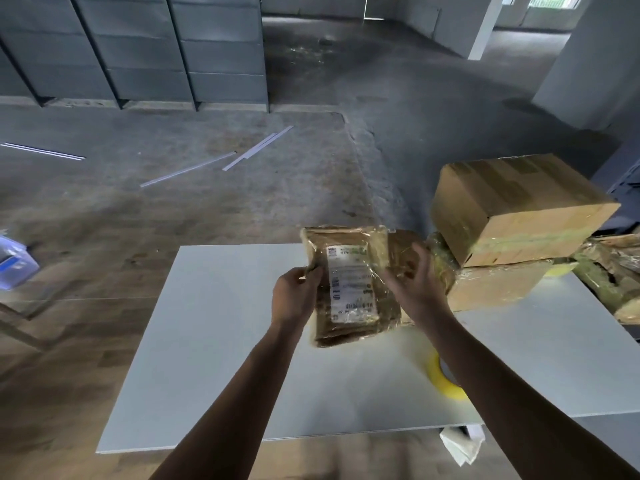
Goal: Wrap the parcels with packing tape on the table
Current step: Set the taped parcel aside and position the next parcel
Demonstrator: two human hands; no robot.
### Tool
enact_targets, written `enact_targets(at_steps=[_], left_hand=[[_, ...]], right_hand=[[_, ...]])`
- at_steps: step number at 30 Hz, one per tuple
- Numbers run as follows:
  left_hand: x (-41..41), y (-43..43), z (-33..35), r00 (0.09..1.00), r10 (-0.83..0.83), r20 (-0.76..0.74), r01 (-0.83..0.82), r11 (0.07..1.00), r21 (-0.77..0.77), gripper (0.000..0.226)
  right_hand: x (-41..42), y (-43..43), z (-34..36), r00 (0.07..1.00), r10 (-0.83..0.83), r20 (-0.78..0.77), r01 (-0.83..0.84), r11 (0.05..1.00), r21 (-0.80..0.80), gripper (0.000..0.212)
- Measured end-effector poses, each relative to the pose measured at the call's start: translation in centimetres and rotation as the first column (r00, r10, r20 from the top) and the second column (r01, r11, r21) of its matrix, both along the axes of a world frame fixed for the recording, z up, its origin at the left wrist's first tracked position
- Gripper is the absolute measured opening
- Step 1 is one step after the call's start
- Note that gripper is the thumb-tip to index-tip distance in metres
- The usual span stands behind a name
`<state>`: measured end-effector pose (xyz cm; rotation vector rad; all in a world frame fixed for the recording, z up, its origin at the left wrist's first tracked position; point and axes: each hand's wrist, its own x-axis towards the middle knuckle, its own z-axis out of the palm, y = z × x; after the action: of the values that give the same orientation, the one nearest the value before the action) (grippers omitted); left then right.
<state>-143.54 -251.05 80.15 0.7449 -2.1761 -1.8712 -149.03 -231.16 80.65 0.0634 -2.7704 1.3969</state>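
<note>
A flat brown parcel (349,282) with a white shipping label and glossy tape over it is held up above the white table (207,341). My left hand (296,294) grips its left edge. My right hand (414,282) holds its right side, fingers curled over the edge. A yellow roll of packing tape (441,379) lies on the table under my right forearm, partly hidden by it.
A large cardboard box (516,206) sits stacked on a flatter taped box (495,285) at the table's right. More wrapped parcels (613,271) lie at the far right edge. Crumpled white paper (462,445) hangs below the table's front edge. Concrete floor lies beyond.
</note>
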Motion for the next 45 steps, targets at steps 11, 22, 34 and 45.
enact_targets(at_steps=[11, 22, 34, 45], left_hand=[[0.4, 0.9, 0.5, 0.963, -0.226, 0.146, 0.266, 0.887, -0.377, 0.027], [0.6, 2.8, 0.1, 0.913, -0.402, 0.064, 0.339, 0.665, -0.665, 0.035], [0.9, 5.1, -3.0, 0.865, -0.438, 0.244, 0.468, 0.531, -0.707, 0.026], [0.3, 8.3, -6.7, 0.804, -0.454, 0.384, 0.583, 0.475, -0.659, 0.037]], right_hand=[[-0.5, 0.4, 2.1, 0.966, 0.247, -0.071, -0.225, 0.945, 0.236, 0.058], [-1.2, 1.0, 1.4, 0.821, 0.57, 0.03, -0.555, 0.784, 0.278, 0.036], [-0.1, 3.7, -2.1, 0.777, 0.629, 0.008, -0.599, 0.736, 0.314, 0.023], [1.5, 7.7, -6.2, 0.842, 0.517, 0.151, -0.537, 0.782, 0.317, 0.03]])
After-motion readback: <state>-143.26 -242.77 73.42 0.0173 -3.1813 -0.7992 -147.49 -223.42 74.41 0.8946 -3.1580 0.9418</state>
